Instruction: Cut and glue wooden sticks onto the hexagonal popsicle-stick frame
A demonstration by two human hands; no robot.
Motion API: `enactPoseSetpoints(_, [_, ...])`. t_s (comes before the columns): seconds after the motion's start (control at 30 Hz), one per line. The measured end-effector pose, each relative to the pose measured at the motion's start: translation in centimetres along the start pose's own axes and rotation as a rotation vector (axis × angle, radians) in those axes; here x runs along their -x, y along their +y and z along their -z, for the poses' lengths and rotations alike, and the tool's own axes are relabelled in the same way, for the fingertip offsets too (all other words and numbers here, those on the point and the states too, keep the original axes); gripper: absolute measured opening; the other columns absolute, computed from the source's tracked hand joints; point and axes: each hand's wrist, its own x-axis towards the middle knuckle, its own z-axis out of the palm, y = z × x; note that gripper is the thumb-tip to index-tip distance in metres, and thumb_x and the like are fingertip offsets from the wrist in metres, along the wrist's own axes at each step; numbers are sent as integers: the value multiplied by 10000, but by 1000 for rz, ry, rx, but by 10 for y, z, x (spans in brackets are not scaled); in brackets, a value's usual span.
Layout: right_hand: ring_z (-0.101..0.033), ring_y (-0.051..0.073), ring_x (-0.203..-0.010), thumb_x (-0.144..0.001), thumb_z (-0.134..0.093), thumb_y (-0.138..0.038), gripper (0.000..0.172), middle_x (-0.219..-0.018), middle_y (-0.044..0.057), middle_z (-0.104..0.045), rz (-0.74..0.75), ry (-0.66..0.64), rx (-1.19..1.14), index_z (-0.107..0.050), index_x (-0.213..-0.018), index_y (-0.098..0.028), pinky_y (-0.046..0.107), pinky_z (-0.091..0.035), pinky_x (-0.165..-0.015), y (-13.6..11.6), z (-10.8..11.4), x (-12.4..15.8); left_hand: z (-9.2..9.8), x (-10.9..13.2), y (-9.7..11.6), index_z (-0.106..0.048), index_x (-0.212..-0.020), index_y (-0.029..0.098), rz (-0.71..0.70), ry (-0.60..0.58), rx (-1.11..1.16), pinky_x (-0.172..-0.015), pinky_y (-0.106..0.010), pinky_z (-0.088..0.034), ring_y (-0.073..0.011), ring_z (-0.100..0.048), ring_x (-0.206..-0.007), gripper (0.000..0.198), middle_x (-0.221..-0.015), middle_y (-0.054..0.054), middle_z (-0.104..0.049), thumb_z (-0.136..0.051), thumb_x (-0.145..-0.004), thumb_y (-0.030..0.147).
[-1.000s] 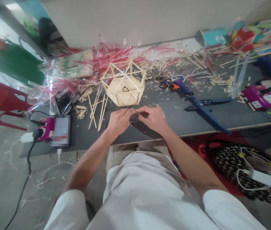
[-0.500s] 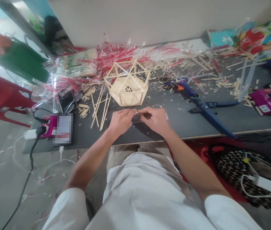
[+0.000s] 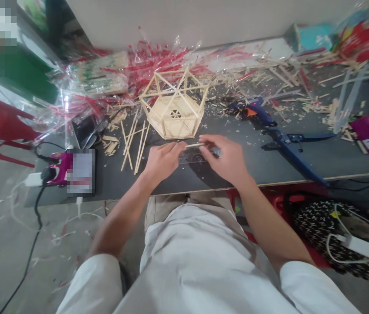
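A short pale wooden stick [image 3: 193, 145] spans the gap between my two hands above the grey table. My left hand [image 3: 167, 162] is closed with its fingertips on the stick's left end. At the right end, the thumb and forefinger of my right hand [image 3: 226, 158] pinch it. Just under the stick lies a clear ruler-like strip [image 3: 191, 158] with round cut-outs, partly covered by both hands. Right behind the hands stands a hexagonal frame [image 3: 175, 109] built of wooden sticks. Several longer loose sticks [image 3: 134, 141] lie to the left of it.
A blue glue gun [image 3: 256, 111] and blue-handled cutters [image 3: 290, 152] lie on the right. On the left are a phone-like device [image 3: 81, 172] and a purple power strip [image 3: 58, 168] with cables. Plastic wrappers [image 3: 158, 59] and stick offcuts fill the back. A red stool [image 3: 1, 126] stands left.
My right hand has drawn right, away from my left, so more of the stick and the clear strip shows between them. The view has shifted slightly.
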Motion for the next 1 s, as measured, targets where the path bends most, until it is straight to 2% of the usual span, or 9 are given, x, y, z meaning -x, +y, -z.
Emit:
enactPoseSetpoints(0.13, [-750, 217, -913, -918, -658, -295, 253, -1118, 93, -797, -105, 103, 240, -761, -1129, -201, 364, -588, -923, 19, 56, 11, 4, 0, -2, -750, -1108, 175, 70, -11, 48, -673, -192, -512, -125, -759, -788, 319, -915, -41, -820, -458, -1002, 103])
enactPoseSetpoints(0.23, [-740, 250, -1069, -872, -743, -246, 300, -1203, 140, -774, -241, 59, 482, -766, -1163, -175, 347, -559, -1001, 44, 105, 25, 6, 4, -3, -759, -1111, 177, 122, -46, 55, -675, -190, -515, -125, -759, -796, 315, -913, -41, -821, -475, -994, 106])
enactPoseSetpoints(0.3, [-701, 296, -1197, -810, -844, -241, 471, -1273, 185, -745, -384, 9, 659, -738, -1259, -147, 368, -511, -1100, 61, 132, 35, 7, 8, -5, -764, -1090, 182, 144, -43, 59, -662, -191, -508, -125, -758, -781, 320, -893, -31, -819, -486, -967, 83])
enactPoseSetpoints(0.4, [-532, 336, -1439, -837, -853, -337, 761, -1494, 228, -609, -513, -186, 777, -567, -1497, -90, 396, -397, -1227, 83, 158, 47, 9, 14, -7, -762, -1073, 190, 125, 12, 52, -632, -200, -492, -128, -763, -763, 336, -869, -17, -817, -491, -936, 45])
enactPoseSetpoints(0.53, [-242, 303, -1628, -947, -728, -440, 875, -1704, 246, -326, -569, -352, 802, -363, -1627, -27, 382, -235, -1313, 98, 172, 54, 14, 13, -1, -743, -1045, 187, -31, 130, 1, -571, -204, -437, -110, -746, -692, 264, -772, 11, -787, -501, -1003, 89])
enactPoseSetpoints(0.6, [-193, 295, -1644, -990, -661, -458, 858, -1720, 248, -287, -553, -402, 816, -331, -1635, 1, 366, -209, -1315, 103, 175, 53, 18, 11, 6, -734, -1027, 180, -88, 176, -18, -569, -199, -434, -95, -730, -657, 233, -739, 19, -772, -506, -1043, 137])
enactPoseSetpoints(0.8, [-386, 309, -1550, -981, -688, -418, 786, -1598, 284, -479, -366, -426, 947, -421, -1581, 15, 358, -212, -1280, 120, 187, 55, 28, 20, 22, -731, -1110, 194, -103, 255, 72, -649, -187, -520, -97, -769, -728, 237, -833, 3, -813, -532, -1034, 89])
enactPoseSetpoints(0.9, [-468, 356, -1467, -951, -730, -381, 783, -1541, 302, -533, -294, -512, 1056, -455, -1538, 57, 378, -254, -1251, 124, 193, 54, 31, 25, 26, -740, -1108, 195, -74, 309, 124, -670, -190, -557, -110, -783, -740, 198, -853, -6, -821, -614, -1002, 85])
enactPoseSetpoints(1.0, [-563, 382, -1341, -910, -779, -335, 700, -1430, 280, -632, -265, -587, 1118, -542, -1459, 29, 391, -342, -1185, 120, 198, 50, 36, 26, 29, -750, -1078, 184, -31, 338, 153, -669, -188, -575, -118, -790, -747, 172, -860, -14, -825, -650, -983, 80])
